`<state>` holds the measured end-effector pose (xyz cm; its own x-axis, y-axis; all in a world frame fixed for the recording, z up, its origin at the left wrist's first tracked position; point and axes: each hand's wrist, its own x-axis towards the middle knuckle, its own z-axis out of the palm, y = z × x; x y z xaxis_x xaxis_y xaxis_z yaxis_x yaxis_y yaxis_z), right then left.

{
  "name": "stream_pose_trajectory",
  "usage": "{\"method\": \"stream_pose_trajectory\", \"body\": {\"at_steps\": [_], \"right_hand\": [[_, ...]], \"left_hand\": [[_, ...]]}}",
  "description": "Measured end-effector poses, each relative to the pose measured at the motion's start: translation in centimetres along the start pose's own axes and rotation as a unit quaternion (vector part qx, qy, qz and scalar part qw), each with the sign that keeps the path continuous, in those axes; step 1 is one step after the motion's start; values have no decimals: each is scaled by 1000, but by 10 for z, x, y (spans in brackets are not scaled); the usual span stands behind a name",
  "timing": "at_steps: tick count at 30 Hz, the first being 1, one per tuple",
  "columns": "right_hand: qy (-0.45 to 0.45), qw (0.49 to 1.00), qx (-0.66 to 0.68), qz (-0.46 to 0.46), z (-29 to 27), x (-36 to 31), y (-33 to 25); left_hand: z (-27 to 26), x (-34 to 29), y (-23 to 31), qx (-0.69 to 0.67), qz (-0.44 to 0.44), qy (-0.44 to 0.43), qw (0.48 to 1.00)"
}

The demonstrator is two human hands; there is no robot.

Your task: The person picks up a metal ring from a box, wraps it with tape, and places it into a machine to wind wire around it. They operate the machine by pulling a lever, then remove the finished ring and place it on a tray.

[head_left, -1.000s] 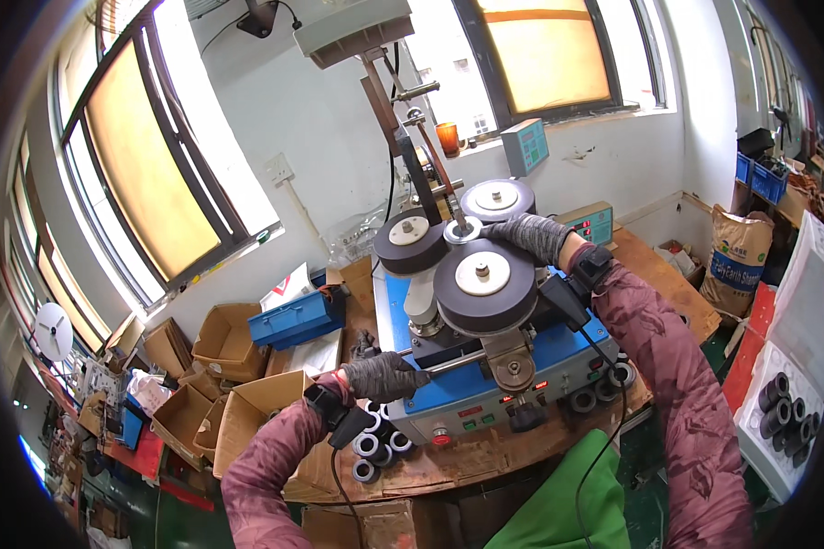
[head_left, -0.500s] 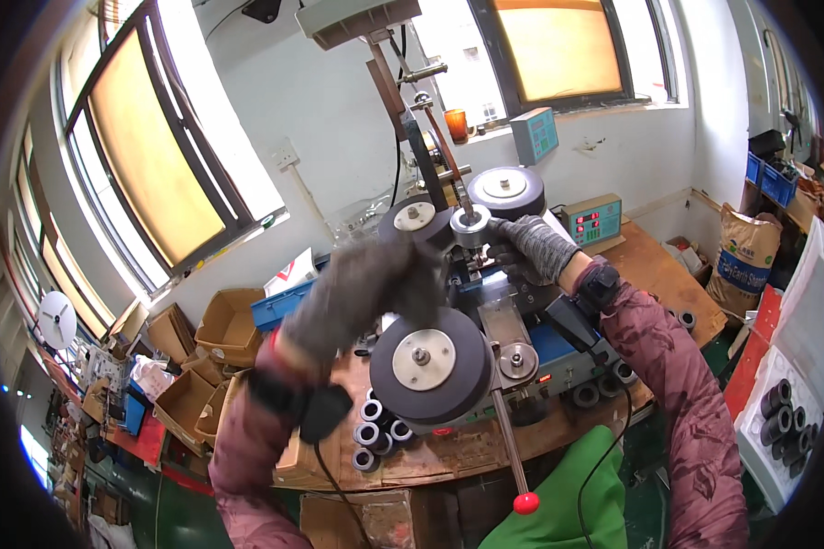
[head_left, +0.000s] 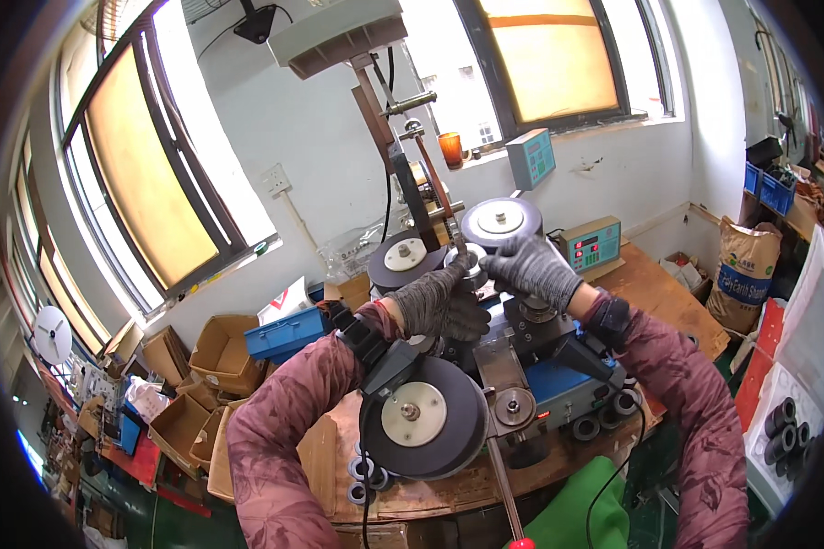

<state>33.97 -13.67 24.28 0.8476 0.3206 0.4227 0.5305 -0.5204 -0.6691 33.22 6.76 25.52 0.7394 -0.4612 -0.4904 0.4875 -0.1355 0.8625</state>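
Both hands in grey knitted gloves, up at the middle of a blue-bodied winding machine (head_left: 558,384) on a wooden worktop (head_left: 655,284). Left hand (head_left: 444,302) curled over a small silver-topped reel (head_left: 467,261) between two larger dark reels, grip apparently closed around it, though fingertips hidden behind the glove. Right hand (head_left: 531,270) just beside, touching the same small reel from the right, fingers bent together over it; cannot tell whether truly clamped. Dark flat reel with pale hub (head_left: 403,261) to the left of the hands, a second dark flat reel (head_left: 502,222) just behind the right hand. Large black disc with silver centre (head_left: 426,419) in the foreground, below the left wrist. Row of small black tape rolls (head_left: 604,416) along the machine's front edge. Teal digital counter box (head_left: 593,245) to the right on the worktop, another on the window sill (head_left: 533,157). Open cardboard boxes (head_left: 215,348) and a blue plastic bin (head_left: 288,331) off to the left.
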Motion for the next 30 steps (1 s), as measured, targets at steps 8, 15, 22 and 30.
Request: {"method": "stream_pose_trajectory", "body": {"at_steps": [8,15,22,30], "right_hand": [[44,995,88,-15,-20,65,-22],[14,1000,2,12,-24,65,-42],[-51,975,211,53,-34,23,-18],[-146,750,631,136,15,-40,-14]], "left_hand": [[6,1,4,-31,27,24,999],[-4,12,0,30,64,25,997],[8,-27,2,192,115,18,975],[113,-98,-17,664,239,156,692]]}}
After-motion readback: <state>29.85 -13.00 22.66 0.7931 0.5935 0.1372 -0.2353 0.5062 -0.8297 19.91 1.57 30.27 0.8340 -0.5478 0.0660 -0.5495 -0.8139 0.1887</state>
